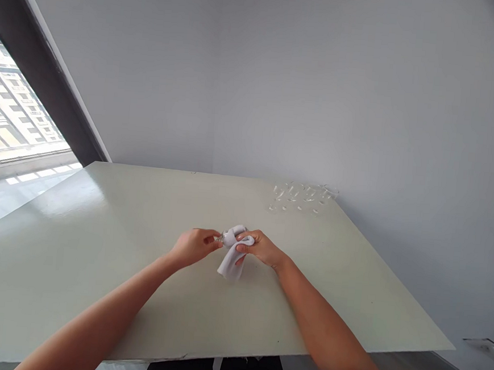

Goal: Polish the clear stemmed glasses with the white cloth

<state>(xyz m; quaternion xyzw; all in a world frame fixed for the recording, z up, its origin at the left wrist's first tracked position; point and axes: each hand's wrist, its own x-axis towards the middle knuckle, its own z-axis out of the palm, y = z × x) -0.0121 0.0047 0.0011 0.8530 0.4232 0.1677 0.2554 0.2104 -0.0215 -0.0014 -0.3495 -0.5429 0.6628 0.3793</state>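
My left hand (197,244) pinches a small clear piece of glass (221,237), likely the stem or foot of a stemmed glass, between thumb and fingers. Most of that glass is covered by a white cloth (232,263). With fingers closed, my right hand (255,245) grips the cloth, which wraps round the glass and hangs down toward me. Both hands are close together above the middle of the table. Behind them to the right stands a group of clear stemmed glasses (293,193), upright.
The pale, glossy table (144,291) reaches back to grey walls (344,90) meeting in a corner. A window (14,98) is on the left, its light reflecting off the tabletop. The table's right edge runs diagonally, with floor beyond it. A wall socket (490,349) shows low on the right.
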